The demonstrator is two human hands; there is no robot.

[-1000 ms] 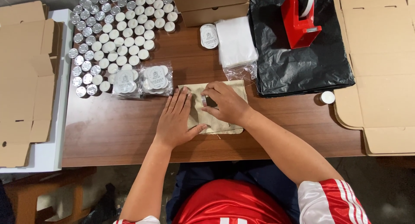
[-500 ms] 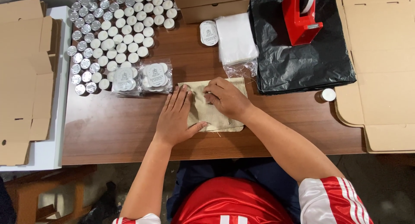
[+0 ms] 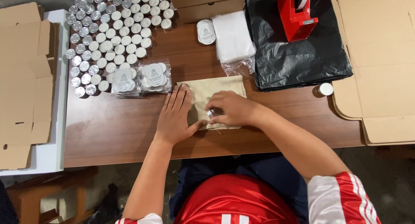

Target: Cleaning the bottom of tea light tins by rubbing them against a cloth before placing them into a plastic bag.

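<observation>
1. A beige cloth pouch (image 3: 216,94) lies flat on the brown table (image 3: 112,129), in the middle of its near half. Its long axis runs left to right; which end is the mouth cannot be told.
2. The left hand (image 3: 175,116) lies palm down on the pouch's left part, fingers spread and released, pointing away from the person.
3. The right hand (image 3: 229,109) rests on the pouch's near right part, fingers curled around a small silvery tin (image 3: 211,113), only partly visible.
4. Just left of the pouch, touching or nearly so, lie two clear bags of tins (image 3: 138,77). Beyond them a crowd of small round tins (image 3: 112,29) fills the far left corner.
5. Behind the pouch sits a stack of clear plastic bags (image 3: 233,38), with one flat oval tin (image 3: 206,31) beside it. To the right a black plastic sheet (image 3: 298,59) carries a red tape dispenser (image 3: 296,12).
6. A lone white-capped tin (image 3: 326,89) stands near the right edge, by flat cardboard (image 3: 380,68).
7. Open room is the bare wood between the pouch and the near edge, and the near left stretch of table.
</observation>
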